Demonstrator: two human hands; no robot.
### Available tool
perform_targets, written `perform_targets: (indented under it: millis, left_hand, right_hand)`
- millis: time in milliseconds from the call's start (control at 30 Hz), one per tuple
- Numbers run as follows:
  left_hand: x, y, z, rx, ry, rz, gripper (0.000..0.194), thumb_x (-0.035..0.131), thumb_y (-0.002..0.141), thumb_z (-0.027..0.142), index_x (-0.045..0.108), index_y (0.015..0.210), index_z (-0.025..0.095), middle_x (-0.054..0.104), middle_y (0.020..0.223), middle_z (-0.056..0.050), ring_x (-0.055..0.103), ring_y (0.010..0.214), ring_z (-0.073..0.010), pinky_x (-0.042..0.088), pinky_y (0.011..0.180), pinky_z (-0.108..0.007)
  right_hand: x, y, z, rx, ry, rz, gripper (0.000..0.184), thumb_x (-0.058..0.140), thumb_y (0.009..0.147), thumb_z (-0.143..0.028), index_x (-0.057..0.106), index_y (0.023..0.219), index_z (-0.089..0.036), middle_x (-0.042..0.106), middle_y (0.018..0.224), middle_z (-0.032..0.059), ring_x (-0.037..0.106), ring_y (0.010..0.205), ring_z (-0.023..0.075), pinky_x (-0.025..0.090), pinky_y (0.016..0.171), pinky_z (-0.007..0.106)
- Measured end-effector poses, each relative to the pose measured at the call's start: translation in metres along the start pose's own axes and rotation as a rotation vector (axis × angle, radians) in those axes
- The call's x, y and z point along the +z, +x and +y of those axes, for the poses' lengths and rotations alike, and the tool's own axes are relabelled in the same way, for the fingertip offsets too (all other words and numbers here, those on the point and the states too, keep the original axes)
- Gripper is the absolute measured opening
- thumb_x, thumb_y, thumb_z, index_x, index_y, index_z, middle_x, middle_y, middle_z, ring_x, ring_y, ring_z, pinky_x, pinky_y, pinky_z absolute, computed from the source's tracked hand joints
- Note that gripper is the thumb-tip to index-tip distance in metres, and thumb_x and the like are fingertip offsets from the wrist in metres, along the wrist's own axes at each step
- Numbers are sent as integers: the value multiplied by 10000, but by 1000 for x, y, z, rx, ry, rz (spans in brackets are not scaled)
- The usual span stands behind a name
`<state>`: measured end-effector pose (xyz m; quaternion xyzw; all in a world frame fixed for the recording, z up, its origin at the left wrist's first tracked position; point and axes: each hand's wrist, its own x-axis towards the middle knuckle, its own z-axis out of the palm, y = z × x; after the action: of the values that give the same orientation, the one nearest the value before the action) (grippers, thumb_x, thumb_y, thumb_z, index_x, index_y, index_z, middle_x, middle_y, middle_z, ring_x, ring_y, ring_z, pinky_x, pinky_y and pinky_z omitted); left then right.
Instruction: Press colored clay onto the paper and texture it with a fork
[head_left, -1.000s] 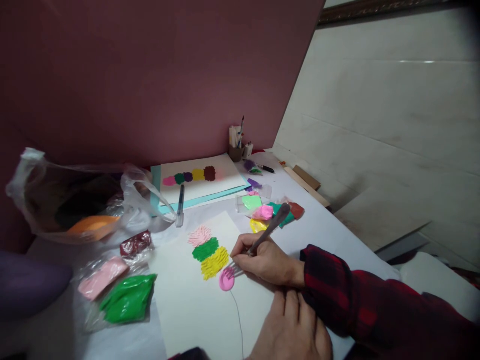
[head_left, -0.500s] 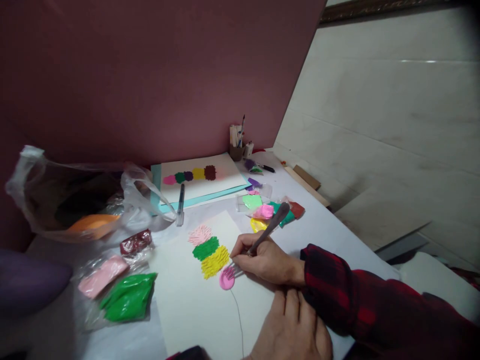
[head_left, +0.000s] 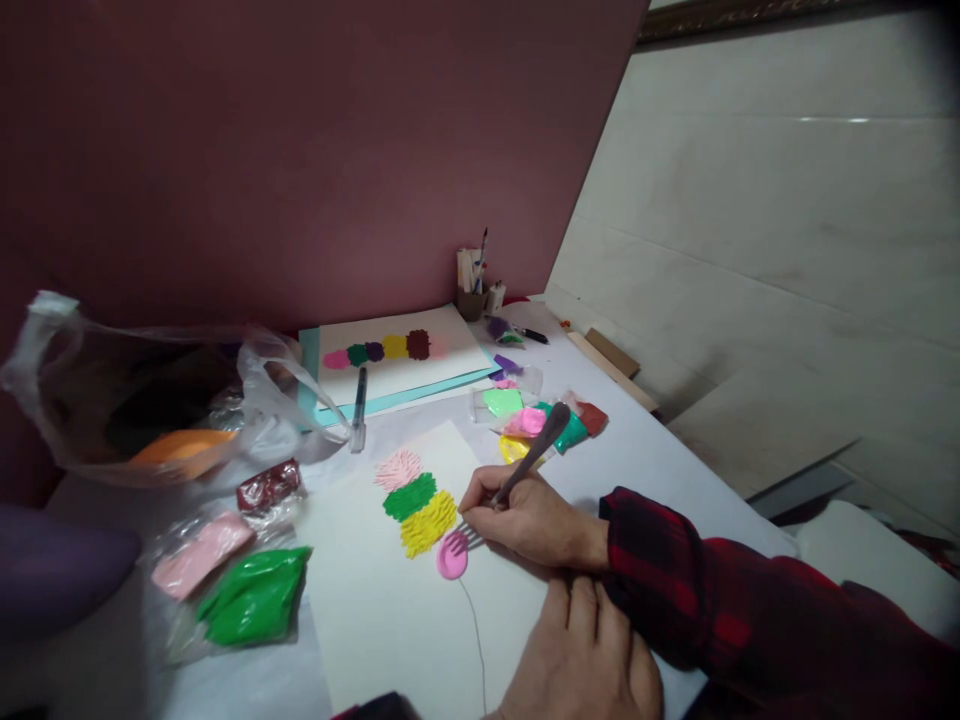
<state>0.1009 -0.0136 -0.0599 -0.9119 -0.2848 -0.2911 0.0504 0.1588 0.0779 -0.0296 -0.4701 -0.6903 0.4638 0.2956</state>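
Note:
My right hand is closed around a fork, its tines touching a round pink clay disc on a white sheet of paper. Up and to the left of the disc, textured patches of yellow clay, green clay and pale pink clay run in a row. A thin pencil line trails down from the disc. My left hand lies flat on the paper's lower right, below my right wrist, with fingers stretched out and nothing in it.
Bagged green clay, pink clay and dark red clay lie on the left, near a plastic bag. More clay packets sit beyond my right hand. A pen lies by a painted sheet; a brush holder stands behind.
The fork's tines, blurred a moment ago, now show clearly against the pink disc. Both hands stay in nearly the same place; the view has shifted slightly.

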Motion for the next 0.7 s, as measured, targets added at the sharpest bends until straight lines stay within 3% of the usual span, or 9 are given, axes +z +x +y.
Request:
perform_targets:
  millis: [200, 500, 700]
  left_hand:
    - [-2, 1, -2, 25, 5, 7, 240, 468, 846, 197, 688, 905, 121, 706, 837, -86, 647, 754, -246, 562, 731, -356]
    - [-2, 2, -4, 10, 17, 5, 298, 421, 874, 197, 679, 982, 94, 719, 919, -112, 671, 836, -266, 560, 808, -385]
    - [-1, -2, -6, 62, 34, -57, 338, 382, 904, 200, 655, 1054, 71, 711, 990, -142, 665, 924, -297, 548, 831, -421]
  right_hand:
    - [-2, 0, -2, 50, 15, -16, 93, 557, 733, -83, 586, 682, -155, 512, 504, -53, 479, 472, 64, 381, 456, 166]
    - [-2, -1, 1, 250, 144, -14, 45, 539, 745, -142, 566, 742, -178, 511, 468, -57, 420, 333, 70, 298, 274, 157]
    - [-3, -1, 5, 248, 159, 12, 51, 550, 731, -129, 571, 740, -174, 502, 450, -60, 419, 337, 64, 288, 273, 142]
